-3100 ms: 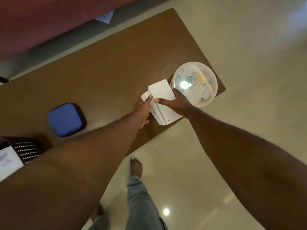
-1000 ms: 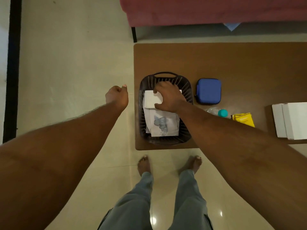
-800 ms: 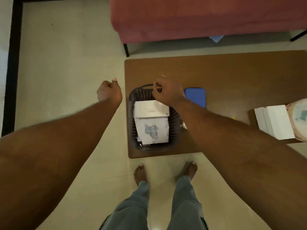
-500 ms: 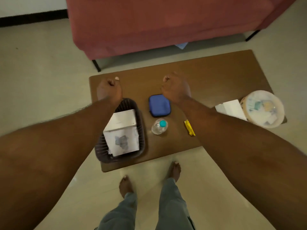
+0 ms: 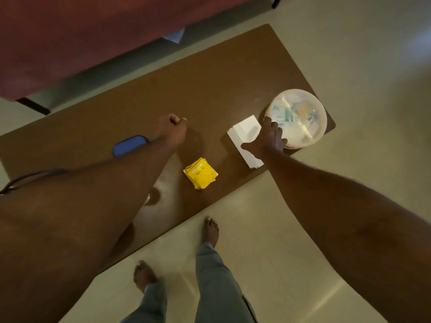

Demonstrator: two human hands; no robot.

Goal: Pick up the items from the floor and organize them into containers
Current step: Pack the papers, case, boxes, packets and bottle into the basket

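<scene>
White cardboard boxes (image 5: 242, 134), tabletop's (image 5: 210, 89) right corner: our right hand (image 5: 268, 139) lies spread on them; left hand (image 5: 173, 129) fisted, empty. We judge that lifting could shove the adjoining round translucent plastic tub (image 5: 300, 117) off the edge.

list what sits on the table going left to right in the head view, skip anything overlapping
blue case → left hand → yellow packet → white box → round clear container
</scene>
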